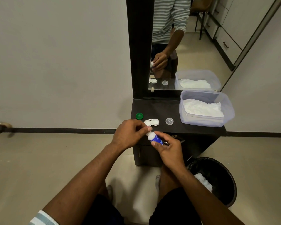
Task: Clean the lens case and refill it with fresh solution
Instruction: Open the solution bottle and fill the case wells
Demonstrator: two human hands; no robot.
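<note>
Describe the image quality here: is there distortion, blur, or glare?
Head view: wide-angle bending curves the floor skirting line; light is soft and even, with no strong glare on the mirror; the hands, left and right, and the solution bottle are fairly sharp, its label unreadable.

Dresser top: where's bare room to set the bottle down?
Bare patches on the dresser top: behind the lens case, and between clear cap and tissue tub. Crowded along the front edge: green cap, lens case, both hands.
</note>
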